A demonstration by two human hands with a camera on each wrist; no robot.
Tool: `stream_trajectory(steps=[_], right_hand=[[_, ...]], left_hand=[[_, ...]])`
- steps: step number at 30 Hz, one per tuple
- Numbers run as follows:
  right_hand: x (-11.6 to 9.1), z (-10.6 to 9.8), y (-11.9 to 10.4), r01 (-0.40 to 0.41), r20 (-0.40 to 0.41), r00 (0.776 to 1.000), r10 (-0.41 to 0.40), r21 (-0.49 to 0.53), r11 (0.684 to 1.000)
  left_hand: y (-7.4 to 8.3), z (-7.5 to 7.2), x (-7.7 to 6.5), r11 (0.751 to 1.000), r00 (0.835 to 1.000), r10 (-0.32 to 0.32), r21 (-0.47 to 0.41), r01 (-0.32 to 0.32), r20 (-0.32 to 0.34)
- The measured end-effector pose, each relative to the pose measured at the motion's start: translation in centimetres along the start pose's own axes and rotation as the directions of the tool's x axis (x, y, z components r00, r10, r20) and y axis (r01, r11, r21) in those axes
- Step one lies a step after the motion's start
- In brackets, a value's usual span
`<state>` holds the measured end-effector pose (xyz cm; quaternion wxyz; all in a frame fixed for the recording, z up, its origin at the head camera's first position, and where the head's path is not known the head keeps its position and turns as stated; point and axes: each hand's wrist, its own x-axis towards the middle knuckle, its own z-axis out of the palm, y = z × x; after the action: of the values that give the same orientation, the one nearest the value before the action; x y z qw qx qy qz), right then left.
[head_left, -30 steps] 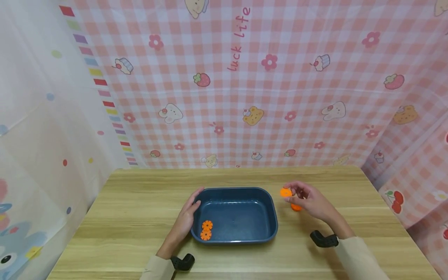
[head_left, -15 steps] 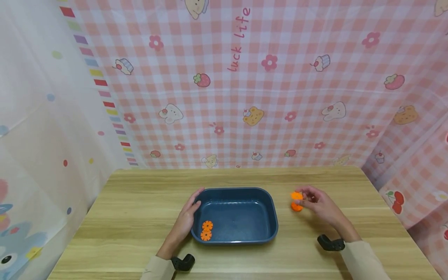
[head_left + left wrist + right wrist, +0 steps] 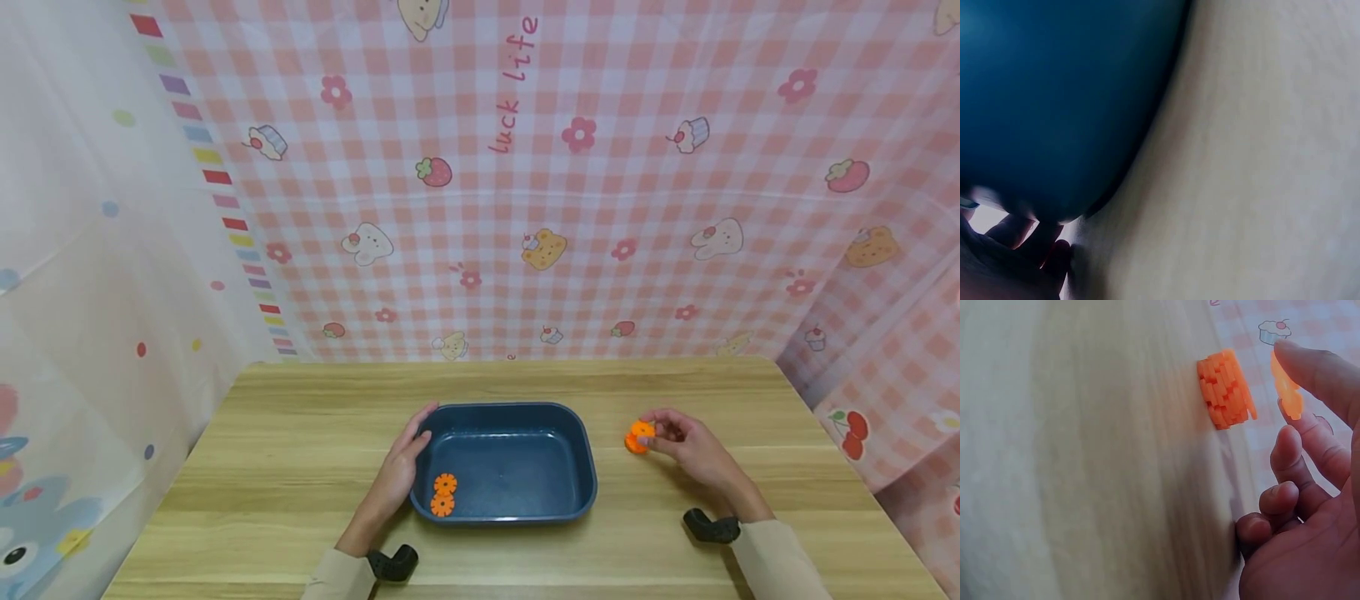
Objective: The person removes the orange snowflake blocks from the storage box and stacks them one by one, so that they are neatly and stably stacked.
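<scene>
At the left end of a dark blue rectangular tray, my left hand holds the rim, its thumb on top and fingers along the outside. In the left wrist view the fingers touch the tray's outer wall. My right hand pinches an orange notched disc between thumb and index finger. Just beyond it, a stack of similar orange discs stands on the table; a narrow gap shows between them. Two orange notched discs lie touching in the tray's near left corner.
The wooden table extends around the tray. A pink checked cloth hangs behind its far edge, with more cloth at both sides. A black wrist-camera mount sits on the right wrist, another on the left.
My right hand has moved right and slightly nearer me with the pinched disc, from near the tray's right side to over the stack. Left hand and tray stay in place.
</scene>
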<state>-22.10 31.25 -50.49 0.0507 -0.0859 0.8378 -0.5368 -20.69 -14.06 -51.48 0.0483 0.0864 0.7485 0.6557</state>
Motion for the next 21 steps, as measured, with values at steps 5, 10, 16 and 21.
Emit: stream_trajectory(steps=[5,10,16,21], right_hand=[[0.03,0.22,0.04,-0.043,0.003,0.999,0.043,-0.003,0.999],[-0.09,0.37,0.01,-0.087,0.018,0.996,0.088,-0.014,0.996],[-0.10,0.51,0.08,-0.076,0.027,0.997,0.076,0.009,0.997],[-0.08,0.57,0.10,-0.063,0.030,0.998,0.063,-0.004,0.998]], left_hand=[[-0.08,0.02,-0.06,1.000,1.000,-0.002,0.002,0.002,0.002],[-0.12,0.01,-0.06,1.000,1.000,-0.004,0.002,0.004,0.003],[-0.04,-0.01,-0.05,1.000,1.000,-0.001,0.003,0.001,0.006],[-0.08,-0.04,-0.03,1.000,1.000,0.001,0.004,-0.001,0.005]])
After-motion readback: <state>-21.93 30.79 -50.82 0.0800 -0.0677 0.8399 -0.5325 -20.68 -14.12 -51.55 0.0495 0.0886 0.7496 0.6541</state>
